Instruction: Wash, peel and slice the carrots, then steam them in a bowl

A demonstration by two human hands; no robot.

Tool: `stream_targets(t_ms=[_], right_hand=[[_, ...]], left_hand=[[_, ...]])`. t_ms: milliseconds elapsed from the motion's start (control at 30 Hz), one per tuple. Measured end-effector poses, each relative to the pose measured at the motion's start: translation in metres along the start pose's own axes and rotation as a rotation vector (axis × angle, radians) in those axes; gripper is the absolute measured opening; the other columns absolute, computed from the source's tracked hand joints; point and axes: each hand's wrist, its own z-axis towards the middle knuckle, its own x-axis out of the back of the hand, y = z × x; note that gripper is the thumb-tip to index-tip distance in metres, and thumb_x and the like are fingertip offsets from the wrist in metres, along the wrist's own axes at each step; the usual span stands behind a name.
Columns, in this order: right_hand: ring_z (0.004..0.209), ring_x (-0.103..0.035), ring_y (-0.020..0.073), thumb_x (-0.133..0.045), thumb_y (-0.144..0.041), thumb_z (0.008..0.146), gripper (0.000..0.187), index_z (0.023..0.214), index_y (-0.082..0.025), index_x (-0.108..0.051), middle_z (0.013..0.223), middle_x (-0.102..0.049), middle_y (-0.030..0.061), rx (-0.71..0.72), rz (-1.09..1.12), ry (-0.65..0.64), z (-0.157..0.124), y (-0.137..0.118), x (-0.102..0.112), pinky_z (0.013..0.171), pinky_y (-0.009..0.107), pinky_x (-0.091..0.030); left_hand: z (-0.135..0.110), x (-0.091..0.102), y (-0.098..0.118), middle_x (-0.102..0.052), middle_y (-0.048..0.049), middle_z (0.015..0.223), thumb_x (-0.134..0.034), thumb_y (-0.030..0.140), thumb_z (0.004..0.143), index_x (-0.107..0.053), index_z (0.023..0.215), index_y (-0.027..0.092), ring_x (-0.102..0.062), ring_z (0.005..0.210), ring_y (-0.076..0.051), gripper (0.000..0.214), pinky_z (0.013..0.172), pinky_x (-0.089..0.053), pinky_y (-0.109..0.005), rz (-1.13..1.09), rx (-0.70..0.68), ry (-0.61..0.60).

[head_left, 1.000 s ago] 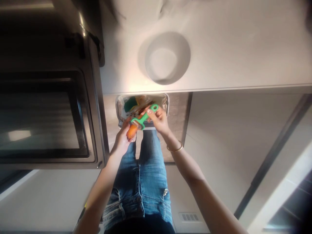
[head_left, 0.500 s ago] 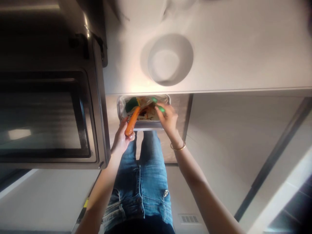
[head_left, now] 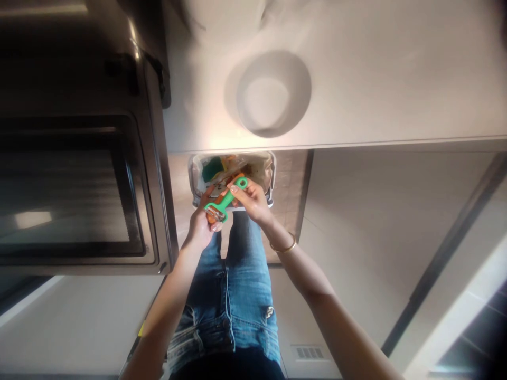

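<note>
My left hand (head_left: 200, 224) is closed around the lower end of an orange carrot (head_left: 233, 182), held over an open waste bin (head_left: 271, 177) on the floor below the counter edge. In my right hand (head_left: 251, 200), which wears a gold bangle at the wrist, is a green peeler (head_left: 225, 200) gripped by its handle. The peeler's blade end lies against the carrot close to my left fingers. The bin holds scraps and something green.
A white bowl (head_left: 273, 95) sits on the pale countertop (head_left: 376, 79) above the bin. A dark oven with a glass door (head_left: 71, 184) fills the left. My legs in blue jeans (head_left: 229, 295) stand on a light floor with a vent (head_left: 307, 352).
Half a second ago the peeler was out over the bin at the carrot's far tip; it has now come back to the carrot's near end by my left hand.
</note>
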Motion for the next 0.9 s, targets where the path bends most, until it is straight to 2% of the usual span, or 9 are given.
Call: stream_targets(t_ms=[100, 233, 367, 467, 533, 600, 667, 767, 900], right_hand=[[0.05, -0.055, 0.0089, -0.077, -0.066, 0.07, 0.05, 0.085, -0.02, -0.063, 0.077, -0.075, 0.0007, 0.032, -0.037, 0.033, 0.009, 0.004, 0.011, 0.05, 0.024, -0.05], [0.053, -0.057, 0.0105, -0.073, -0.067, 0.074, 0.049, 0.085, -0.021, -0.064, 0.078, -0.075, 0.0011, 0.153, -0.163, 0.187, 0.03, 0.012, 0.04, 0.053, 0.026, -0.051], [0.075, -0.067, 0.0168, -0.067, -0.057, 0.084, 0.036, 0.093, -0.022, -0.066, 0.092, -0.075, 0.0037, 0.33, -0.486, 0.361, 0.046, 0.018, 0.068, 0.074, 0.032, -0.057], [0.1, -0.067, 0.023, -0.064, -0.042, 0.091, 0.02, 0.098, -0.024, -0.07, 0.109, -0.075, 0.0067, 0.423, -0.768, 0.27, 0.043, 0.019, 0.078, 0.096, 0.041, -0.051], [0.11, -0.064, 0.0262, -0.061, -0.036, 0.093, 0.016, 0.1, -0.025, -0.072, 0.119, -0.073, 0.0069, 0.455, -0.85, 0.177, 0.035, 0.017, 0.076, 0.104, 0.046, -0.046], [0.114, -0.062, 0.0277, -0.062, -0.036, 0.094, 0.016, 0.104, -0.028, -0.071, 0.122, -0.072, 0.0053, 0.473, -0.828, 0.192, 0.023, 0.013, 0.068, 0.106, 0.048, -0.044], [0.114, -0.063, 0.027, -0.063, -0.041, 0.093, 0.019, 0.106, -0.03, -0.069, 0.12, -0.072, 0.0048, 0.485, -0.695, 0.337, 0.011, 0.01, 0.057, 0.102, 0.047, -0.048], [0.092, -0.069, 0.0218, -0.058, -0.053, 0.093, 0.028, 0.102, -0.028, -0.065, 0.105, -0.074, 0.0052, 0.393, -0.363, 0.488, -0.002, 0.007, 0.038, 0.079, 0.039, -0.056], [0.055, -0.057, 0.0129, -0.065, -0.064, 0.083, 0.04, 0.089, -0.024, -0.064, 0.08, -0.073, 0.0016, 0.129, -0.076, 0.253, -0.004, 0.009, 0.018, 0.053, 0.029, -0.05]], left_hand=[[0.001, 0.01, 0.0, -0.058, 0.004, 0.064, -0.062, 0.025, 0.084, -0.058, 0.13, 0.026, -0.029, 0.033, -0.003, 0.046, 0.036, -0.019, -0.018, 0.009, -0.006, -0.051], [0.001, 0.029, -0.002, -0.066, 0.0, 0.074, -0.065, 0.036, 0.087, -0.056, 0.131, 0.029, -0.027, 0.035, -0.003, 0.046, 0.037, -0.015, -0.021, 0.033, -0.036, -0.075], [0.0, 0.038, -0.003, -0.068, -0.0028, 0.082, -0.064, 0.039, 0.09, -0.057, 0.131, 0.029, -0.024, 0.039, -0.003, 0.043, 0.042, -0.01, -0.023, 0.022, -0.054, -0.087], [0.0, 0.036, -0.002, -0.065, -0.0035, 0.083, -0.059, 0.042, 0.094, -0.06, 0.127, 0.027, -0.024, 0.041, -0.004, 0.036, 0.044, -0.009, -0.024, -0.008, -0.072, -0.116], [0.001, 0.034, -0.002, -0.064, -0.0032, 0.083, -0.061, 0.042, 0.093, -0.062, 0.122, 0.026, -0.026, 0.042, -0.004, 0.033, 0.045, -0.012, -0.025, -0.013, -0.082, -0.118], [0.003, 0.032, -0.002, -0.064, -0.0032, 0.085, -0.065, 0.039, 0.09, -0.063, 0.118, 0.025, -0.031, 0.044, -0.005, 0.032, 0.044, -0.016, -0.025, -0.016, -0.079, -0.112], [0.005, 0.03, -0.003, -0.064, -0.0027, 0.085, -0.067, 0.037, 0.088, -0.062, 0.117, 0.025, -0.035, 0.044, -0.006, 0.032, 0.044, -0.02, -0.025, -0.037, -0.064, -0.097], [0.008, 0.026, -0.004, -0.063, 0.0003, 0.078, -0.066, 0.038, 0.088, -0.061, 0.116, 0.024, -0.032, 0.039, -0.004, 0.031, 0.04, -0.017, -0.023, -0.095, -0.016, -0.072], [0.008, 0.017, -0.005, -0.055, 0.005, 0.065, -0.062, 0.033, 0.089, -0.061, 0.116, 0.023, -0.023, 0.033, -0.002, 0.029, 0.036, -0.01, -0.019, -0.158, 0.063, -0.061]])
